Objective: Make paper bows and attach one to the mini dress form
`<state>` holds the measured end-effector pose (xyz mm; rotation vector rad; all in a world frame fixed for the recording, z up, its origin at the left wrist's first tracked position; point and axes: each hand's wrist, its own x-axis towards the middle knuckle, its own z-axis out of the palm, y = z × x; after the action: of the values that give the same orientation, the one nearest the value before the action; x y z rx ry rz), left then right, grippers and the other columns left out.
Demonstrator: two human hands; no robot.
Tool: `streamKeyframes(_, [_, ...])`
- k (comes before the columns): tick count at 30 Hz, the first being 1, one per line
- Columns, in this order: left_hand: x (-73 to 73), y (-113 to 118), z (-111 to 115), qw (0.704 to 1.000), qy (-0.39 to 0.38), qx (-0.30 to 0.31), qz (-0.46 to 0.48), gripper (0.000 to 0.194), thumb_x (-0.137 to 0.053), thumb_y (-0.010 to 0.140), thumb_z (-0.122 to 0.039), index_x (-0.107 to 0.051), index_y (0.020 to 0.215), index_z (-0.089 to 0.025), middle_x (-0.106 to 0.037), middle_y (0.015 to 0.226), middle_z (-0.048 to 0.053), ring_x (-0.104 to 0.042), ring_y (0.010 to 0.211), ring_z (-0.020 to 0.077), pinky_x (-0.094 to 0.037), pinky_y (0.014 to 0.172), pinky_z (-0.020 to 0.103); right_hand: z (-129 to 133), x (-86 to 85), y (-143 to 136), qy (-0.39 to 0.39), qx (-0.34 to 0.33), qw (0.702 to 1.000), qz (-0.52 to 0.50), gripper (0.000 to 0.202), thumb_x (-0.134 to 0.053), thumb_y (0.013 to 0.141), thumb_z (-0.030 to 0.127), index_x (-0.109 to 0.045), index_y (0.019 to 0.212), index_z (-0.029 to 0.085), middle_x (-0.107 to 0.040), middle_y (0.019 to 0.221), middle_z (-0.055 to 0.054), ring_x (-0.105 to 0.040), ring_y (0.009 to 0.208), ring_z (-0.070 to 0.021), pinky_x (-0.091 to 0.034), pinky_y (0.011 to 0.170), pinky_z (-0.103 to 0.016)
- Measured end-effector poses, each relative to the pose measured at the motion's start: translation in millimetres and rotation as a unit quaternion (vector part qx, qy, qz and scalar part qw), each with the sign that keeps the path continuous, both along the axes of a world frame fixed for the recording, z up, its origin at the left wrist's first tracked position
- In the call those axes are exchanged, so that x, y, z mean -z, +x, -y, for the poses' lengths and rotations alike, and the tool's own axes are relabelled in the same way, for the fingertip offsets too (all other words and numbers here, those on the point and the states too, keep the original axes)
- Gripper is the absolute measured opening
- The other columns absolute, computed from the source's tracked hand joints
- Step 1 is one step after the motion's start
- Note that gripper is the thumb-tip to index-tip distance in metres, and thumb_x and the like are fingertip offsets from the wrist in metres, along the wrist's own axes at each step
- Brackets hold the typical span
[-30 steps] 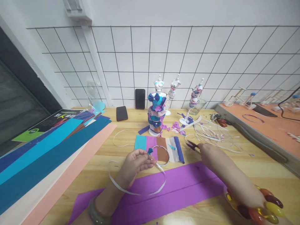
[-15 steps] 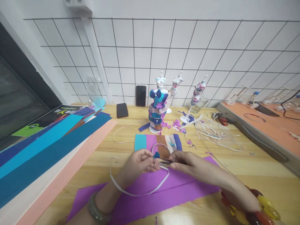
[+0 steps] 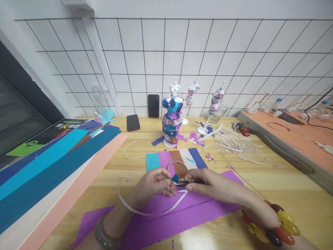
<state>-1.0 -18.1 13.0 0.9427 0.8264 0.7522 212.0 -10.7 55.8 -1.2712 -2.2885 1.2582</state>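
Observation:
My left hand pinches a small gathered dark-blue paper piece between thumb and fingertips. In my right hand is a pair of dark scissors, the blades pointing left, right by the pinched piece. From between my hands a thin white strip hangs in a wide loop past my left wrist. A ring lies just beyond the hands on a multicoloured striped sheet. Purple paper is spread beneath my forearms. Whether the blades touch the strip, I cannot tell.
A small dress form in layered paper stands ahead, with two others behind it. Paper scraps and tangled white strips lie to the right. Long coloured sheets cover the left; two phones are at the back.
The camera view has shifted slightly. More of the dark-blue piece shows above my left fingertips, and the scissors have turned a little while staying beside it.

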Motion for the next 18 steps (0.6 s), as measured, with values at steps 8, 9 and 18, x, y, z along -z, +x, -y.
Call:
streamKeyframes(8, [-2.2,4,2,1.000,-0.004,0.008,-0.013,0.027,-0.069,0.063,-0.031,-0.050,0.073,-0.015,-0.066,0.063,0.004,-0.065,0.058,0.0183,-0.049,0.058,0.030,3,-0.4,-10,0.005,-0.040,0.999,0.009,0.021,-0.049,0.082,0.033,-0.061,0.092,0.019,-0.063,0.077,0.000,-0.053,0.066,-0.0129,-0.038,0.057,-0.021])
streamKeyframes(9, [-3.0,4,3,1.000,-0.003,0.011,-0.020,0.027,-0.069,0.063,-0.031,-0.050,0.073,-0.015,-0.065,0.061,0.004,-0.065,0.058,0.0182,-0.049,0.057,0.029,4,-0.4,-11,0.007,-0.042,0.999,0.008,0.020,-0.049,0.082,0.033,-0.061,0.091,0.019,-0.063,0.077,0.001,-0.053,0.066,-0.0127,-0.038,0.057,-0.021])
streamKeyframes(18, [4.2,5,3,0.999,-0.002,0.033,-0.029,0.024,-0.065,0.067,-0.031,-0.048,0.074,-0.016,-0.064,0.061,0.003,-0.066,0.059,0.0188,-0.050,0.056,0.029,5,1.4,-11,0.016,-0.049,0.999,0.007,0.020,-0.048,0.083,0.030,-0.062,0.091,0.019,-0.065,0.078,0.000,-0.054,0.065,-0.0123,-0.038,0.058,-0.020])
